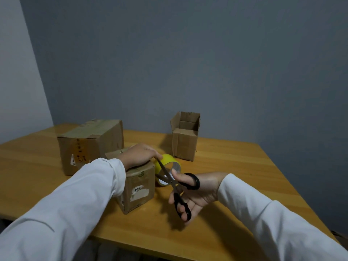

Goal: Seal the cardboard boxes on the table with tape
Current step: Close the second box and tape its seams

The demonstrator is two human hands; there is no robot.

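A small cardboard box (pixel 139 187) with a white label stands at the table's middle. My left hand (pixel 140 155) rests on its top, fingers reaching toward the yellow tape roll (pixel 168 160) beside the box's right edge. My right hand (pixel 195 193) holds black-handled scissors (pixel 178 187), thumb and fingers through the loops. The blades are open and point up-left at the tape between box and roll. A larger taped box (pixel 90 144) stands behind at the left. An open box (pixel 185 136) with raised flaps stands at the back.
The wooden table (pixel 235 166) runs to a front edge near me and a right edge by the grey wall. The boxes sit on the left and middle of it. Bare wood lies to the right of my right hand.
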